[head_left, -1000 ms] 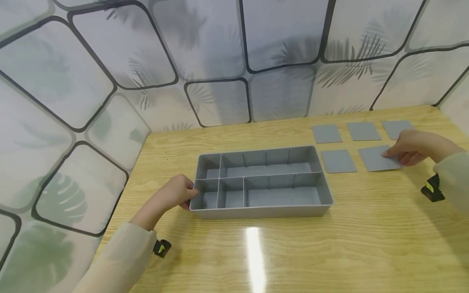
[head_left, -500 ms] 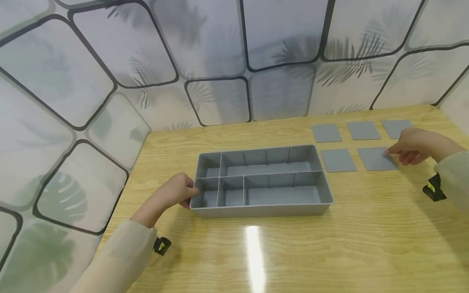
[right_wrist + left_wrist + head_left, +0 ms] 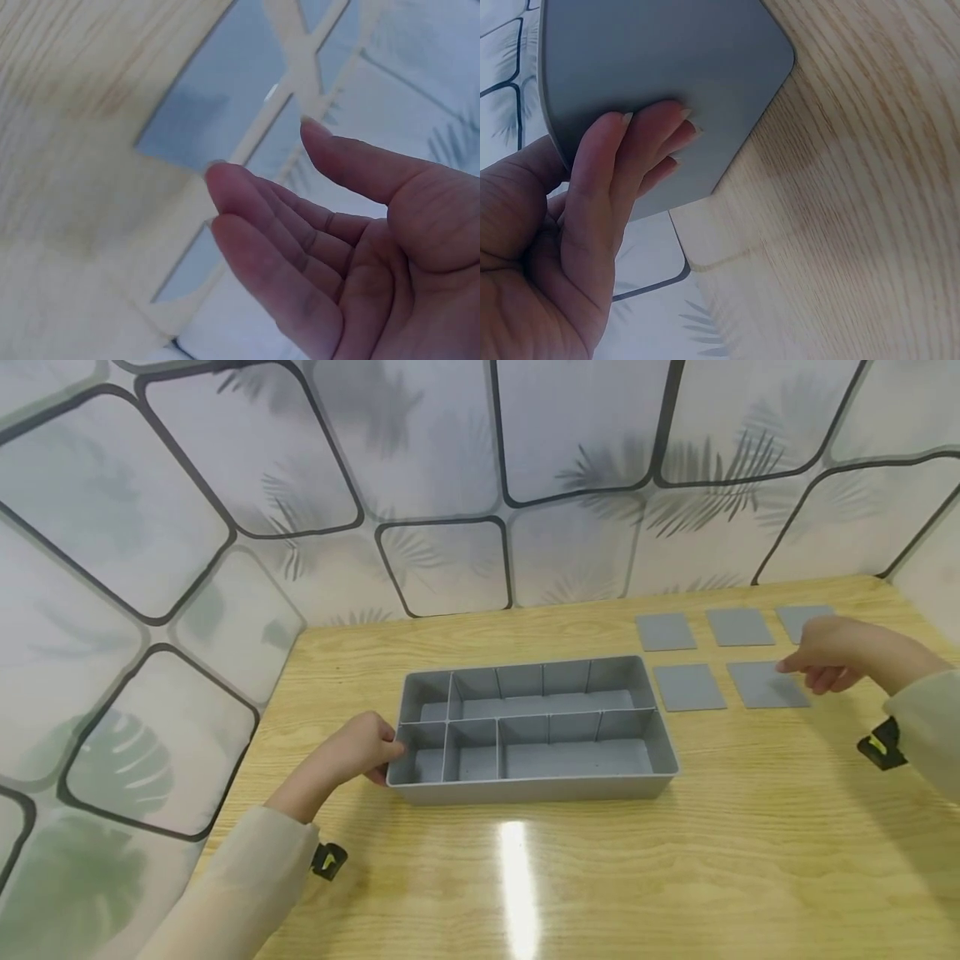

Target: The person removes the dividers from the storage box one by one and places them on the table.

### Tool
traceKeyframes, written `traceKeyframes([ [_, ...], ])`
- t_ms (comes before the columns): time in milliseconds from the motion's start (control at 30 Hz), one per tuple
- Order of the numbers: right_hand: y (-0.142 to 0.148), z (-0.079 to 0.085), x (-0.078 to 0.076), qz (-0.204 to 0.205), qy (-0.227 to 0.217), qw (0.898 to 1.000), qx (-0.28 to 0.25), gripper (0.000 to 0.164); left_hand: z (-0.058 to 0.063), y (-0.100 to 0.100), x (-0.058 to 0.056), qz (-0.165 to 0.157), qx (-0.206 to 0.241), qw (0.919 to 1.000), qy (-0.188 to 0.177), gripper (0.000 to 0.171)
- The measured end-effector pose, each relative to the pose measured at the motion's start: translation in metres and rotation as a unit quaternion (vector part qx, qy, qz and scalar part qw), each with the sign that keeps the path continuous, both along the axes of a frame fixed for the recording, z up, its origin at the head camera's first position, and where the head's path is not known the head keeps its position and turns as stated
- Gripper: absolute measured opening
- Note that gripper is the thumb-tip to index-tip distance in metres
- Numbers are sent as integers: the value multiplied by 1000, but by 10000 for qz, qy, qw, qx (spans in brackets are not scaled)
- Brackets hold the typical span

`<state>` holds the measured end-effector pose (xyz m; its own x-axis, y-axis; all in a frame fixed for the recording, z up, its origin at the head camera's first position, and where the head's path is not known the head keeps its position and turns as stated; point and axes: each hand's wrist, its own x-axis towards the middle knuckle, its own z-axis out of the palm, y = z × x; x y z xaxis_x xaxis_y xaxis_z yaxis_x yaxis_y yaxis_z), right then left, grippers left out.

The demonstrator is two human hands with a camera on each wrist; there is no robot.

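A grey divided organizer box point(image 3: 532, 791) sits in the middle of the table. My left hand point(image 3: 354, 750) grips its left end wall, the thumb over the rim; in the left wrist view, the fingers point(image 3: 592, 180) lie along the wall's outer face. Over at the right, my right hand point(image 3: 851, 652) hovers by the right edge of a thin grey square plate point(image 3: 761, 687) lying flat. The right wrist view shows its thumb point(image 3: 360, 161) and fingers spread apart, nothing between them. To the left lies a matching square plate point(image 3: 688, 687).
Behind them is a row of three more grey square plates point(image 3: 666, 632), the rightmost partly hidden by my right hand. Some dividers stand in the box's left part. A patterned wall point(image 3: 442, 564) borders the wooden table point(image 3: 637, 877) at the back and left.
The right hand has let go of the near right plate, whose raised edge now lies flat, and has lifted slightly off it. The left hand stays on the box.
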<state>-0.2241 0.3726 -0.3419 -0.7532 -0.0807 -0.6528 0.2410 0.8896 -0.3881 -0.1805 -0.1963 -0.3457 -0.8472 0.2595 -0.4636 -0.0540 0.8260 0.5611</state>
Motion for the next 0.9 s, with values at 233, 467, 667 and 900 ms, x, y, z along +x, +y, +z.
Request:
traceKeyframes([
  [233, -23, 14, 4, 527, 14, 9983, 249, 37, 1, -1, 0, -10, 10, 10000, -51, 21],
  [467, -37, 22, 7, 1014, -35, 9942, 370, 38, 1, -1, -1, 6, 53, 9999, -99, 20],
  [667, -52, 30, 9, 1249, 89, 9904, 583, 35, 0, -1, -3, 9, 44, 9999, -117, 21],
  [900, -77, 41, 17, 1496, 291, 9863, 636, 38, 1, 0, -4, 7, 17, 9999, -136, 20],
])
